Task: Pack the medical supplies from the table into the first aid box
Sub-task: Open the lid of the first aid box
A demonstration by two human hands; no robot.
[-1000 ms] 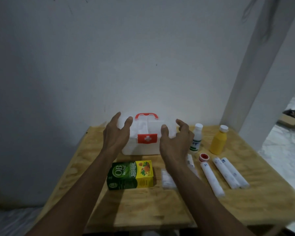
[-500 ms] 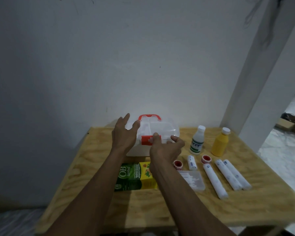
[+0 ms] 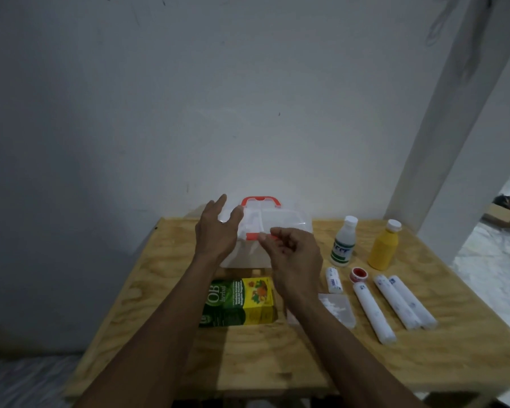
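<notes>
The first aid box (image 3: 286, 220), translucent white with a red handle, stands at the back of the wooden table (image 3: 277, 363). My left hand (image 3: 217, 231) rests open against the box's left side. My right hand (image 3: 295, 257) has its fingers curled on the red latch (image 3: 252, 237) at the lid's front edge. A green and yellow carton (image 3: 237, 301) lies in front of the box. To the right are a white bottle (image 3: 343, 245), a yellow bottle (image 3: 384, 248), a small roll (image 3: 334, 279), a red tape roll (image 3: 359, 273), a clear packet (image 3: 337, 309) and three long white rolls (image 3: 395, 301).
A white wall stands right behind the table. A white pillar (image 3: 454, 142) rises at the right, with cardboard boxes (image 3: 504, 216) on the floor beyond it. The table's front edge is close to me.
My right hand moved from beside the box onto its red front latch and pulled back slightly. My left hand stayed at the box's left side. The camera tilted a little.
</notes>
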